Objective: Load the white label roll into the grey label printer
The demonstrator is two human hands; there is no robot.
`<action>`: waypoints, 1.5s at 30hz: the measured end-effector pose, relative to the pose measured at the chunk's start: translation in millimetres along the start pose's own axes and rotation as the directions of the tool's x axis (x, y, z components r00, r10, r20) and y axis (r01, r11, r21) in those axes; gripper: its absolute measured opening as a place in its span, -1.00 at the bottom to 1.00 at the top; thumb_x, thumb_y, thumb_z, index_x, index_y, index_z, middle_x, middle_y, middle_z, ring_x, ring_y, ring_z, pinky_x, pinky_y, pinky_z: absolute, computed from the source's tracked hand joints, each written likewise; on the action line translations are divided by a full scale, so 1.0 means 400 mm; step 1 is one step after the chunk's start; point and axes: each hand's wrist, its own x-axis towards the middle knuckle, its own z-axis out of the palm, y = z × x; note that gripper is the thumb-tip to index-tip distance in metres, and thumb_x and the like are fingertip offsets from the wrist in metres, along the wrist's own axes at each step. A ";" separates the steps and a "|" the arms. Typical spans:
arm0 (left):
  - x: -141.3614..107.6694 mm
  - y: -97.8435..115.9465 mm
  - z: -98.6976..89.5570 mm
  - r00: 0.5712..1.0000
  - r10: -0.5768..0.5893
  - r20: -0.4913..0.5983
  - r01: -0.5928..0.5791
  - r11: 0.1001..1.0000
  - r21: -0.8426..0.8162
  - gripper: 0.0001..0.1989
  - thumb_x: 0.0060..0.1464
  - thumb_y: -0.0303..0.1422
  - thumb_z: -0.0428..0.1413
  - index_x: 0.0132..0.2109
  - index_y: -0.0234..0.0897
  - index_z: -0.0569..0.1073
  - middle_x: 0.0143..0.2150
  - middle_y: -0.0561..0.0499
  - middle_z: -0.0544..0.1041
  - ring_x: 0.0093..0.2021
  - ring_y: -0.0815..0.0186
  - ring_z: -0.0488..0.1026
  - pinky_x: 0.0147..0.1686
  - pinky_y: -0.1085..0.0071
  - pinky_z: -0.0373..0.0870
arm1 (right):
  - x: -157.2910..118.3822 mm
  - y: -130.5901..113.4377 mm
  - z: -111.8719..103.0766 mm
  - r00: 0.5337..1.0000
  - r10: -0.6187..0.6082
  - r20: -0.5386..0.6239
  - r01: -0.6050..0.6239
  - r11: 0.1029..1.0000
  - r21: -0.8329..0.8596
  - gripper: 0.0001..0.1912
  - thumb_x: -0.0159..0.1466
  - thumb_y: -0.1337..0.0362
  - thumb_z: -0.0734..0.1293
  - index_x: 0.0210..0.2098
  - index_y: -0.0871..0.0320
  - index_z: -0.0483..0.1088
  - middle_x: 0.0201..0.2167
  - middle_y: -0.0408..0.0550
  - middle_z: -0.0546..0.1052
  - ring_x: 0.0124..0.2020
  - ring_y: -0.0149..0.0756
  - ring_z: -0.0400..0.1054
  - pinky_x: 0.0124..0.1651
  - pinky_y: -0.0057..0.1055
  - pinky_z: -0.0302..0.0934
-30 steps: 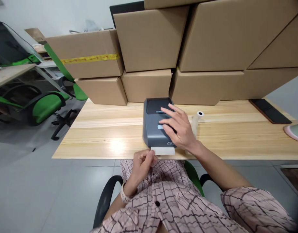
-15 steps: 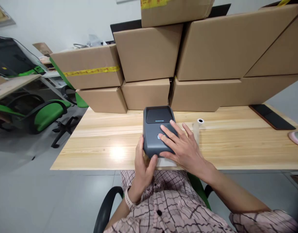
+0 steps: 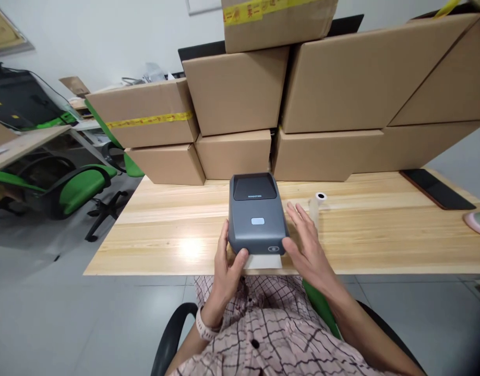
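A dark grey label printer (image 3: 259, 232) sits near the front edge of the wooden table, with a glossy black panel at its back and a pale rectangular button (image 3: 258, 221) on top. A white paper strip (image 3: 263, 261) sticks out under its front. My left hand (image 3: 227, 263) holds the front left corner, fingers along the side and thumb on the front. My right hand (image 3: 307, 250) is open beside the printer's right side, fingers spread. Its thumb is by the front right corner; whether it touches cannot be told.
A small white paper roll (image 3: 321, 197) with a trailing strip lies right of the printer. Stacked cardboard boxes (image 3: 236, 94) line the table's back. A black phone (image 3: 438, 189) lies at the far right, near a pink-rimmed object (image 3: 478, 222). Green chairs (image 3: 83, 190) stand at left.
My right hand has lifted off the printer's top and moved to its right side, uncovering the button. My left hand stays at the left corner. The view has tilted slightly.
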 end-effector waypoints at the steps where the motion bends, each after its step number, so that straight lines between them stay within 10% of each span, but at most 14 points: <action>1: 0.003 -0.001 -0.006 1.000 0.016 0.008 -0.017 1.000 0.019 -0.27 0.32 -0.13 0.14 0.52 -0.05 0.08 0.57 -0.12 0.07 0.56 0.01 0.01 0.52 -0.01 0.00 | -0.011 0.006 0.007 0.998 0.060 0.002 -0.060 0.997 0.054 -0.30 0.48 -0.16 0.11 0.52 -0.15 -0.05 0.53 0.02 0.12 0.55 0.04 -0.07 0.45 0.32 0.03; 6: 0.020 0.001 -0.031 0.993 0.114 0.023 -0.115 0.990 0.082 -0.36 0.37 -0.04 0.02 0.50 0.00 0.14 0.58 -0.04 0.03 0.60 0.04 -0.18 0.54 -0.06 -0.15 | -0.017 -0.020 0.000 0.995 0.086 0.052 -0.095 0.973 0.208 -0.33 0.49 -0.13 0.12 0.51 -0.15 -0.01 0.55 0.00 0.06 0.55 0.04 -0.07 0.47 0.26 0.02; 12: 0.066 0.042 -0.053 0.981 0.178 0.077 -0.184 0.979 0.088 -0.38 0.40 0.06 -0.14 0.45 -0.04 0.27 0.56 -0.05 0.10 0.60 0.06 -0.20 0.53 -0.11 -0.13 | 0.046 -0.129 -0.066 0.963 -0.213 0.164 0.160 0.945 0.286 -0.18 0.42 -0.31 -0.04 0.55 -0.15 -0.20 0.55 -0.05 0.01 0.56 0.01 -0.14 0.52 0.28 -0.12; 23: 0.088 0.045 -0.056 0.978 0.206 0.030 -0.207 0.978 0.027 -0.42 0.41 -0.04 -0.08 0.45 -0.11 0.27 0.55 -0.10 0.12 0.56 0.06 0.00 0.51 -0.02 0.01 | 0.078 -0.136 -0.056 0.971 -0.239 0.001 0.225 0.916 0.331 -0.33 0.48 -0.21 -0.01 0.50 -0.21 -0.03 0.57 -0.22 -0.02 0.59 -0.02 -0.29 0.56 0.20 -0.16; 29: 0.247 0.059 -0.048 0.952 0.290 -0.094 -0.297 0.952 -0.072 -0.50 0.39 -0.09 0.00 0.34 -0.17 0.42 0.36 -0.16 0.45 0.40 0.10 0.36 0.42 0.04 0.25 | 0.265 -0.186 -0.104 0.910 -0.400 -0.110 0.409 0.909 0.082 -0.35 0.52 -0.16 -0.08 0.52 -0.20 -0.13 0.56 -0.16 0.00 0.57 0.04 -0.16 0.53 0.23 -0.10; 34: 0.362 0.017 -0.054 0.990 0.078 0.121 -0.067 0.994 -0.090 -0.27 0.11 -0.22 0.27 0.40 -0.22 0.32 0.46 -0.30 0.29 0.49 -0.07 0.19 0.38 -0.09 0.22 | 0.463 -0.190 -0.093 0.891 -0.408 -0.198 0.381 0.910 -0.165 -0.34 0.52 -0.14 -0.19 0.54 -0.14 -0.26 0.54 -0.03 0.04 0.44 0.09 0.18 0.41 0.18 0.12; 41: 0.353 -0.039 -0.039 0.949 -0.061 0.310 0.116 0.980 -0.162 -0.01 -0.09 -0.31 0.30 0.48 -0.19 0.14 0.50 -0.22 0.23 0.45 -0.05 0.24 0.30 0.07 0.37 | 0.712 -0.109 -0.071 0.899 -0.396 -0.189 0.363 0.913 -0.187 -0.27 0.48 -0.25 -0.11 0.50 -0.06 -0.06 0.38 0.06 0.35 0.25 0.05 0.41 0.33 0.17 0.20; 45: 0.350 -0.045 -0.041 0.969 -0.094 0.229 0.108 0.993 -0.046 -0.05 -0.10 -0.34 0.25 0.47 -0.19 0.20 0.44 -0.24 0.30 0.31 -0.05 0.36 0.10 0.15 0.46 | 0.686 -0.123 -0.077 0.862 -0.482 -0.159 0.431 0.860 -0.272 -0.34 0.49 -0.13 0.07 0.46 0.01 0.08 0.39 0.08 0.33 0.37 0.16 0.23 0.39 0.25 0.07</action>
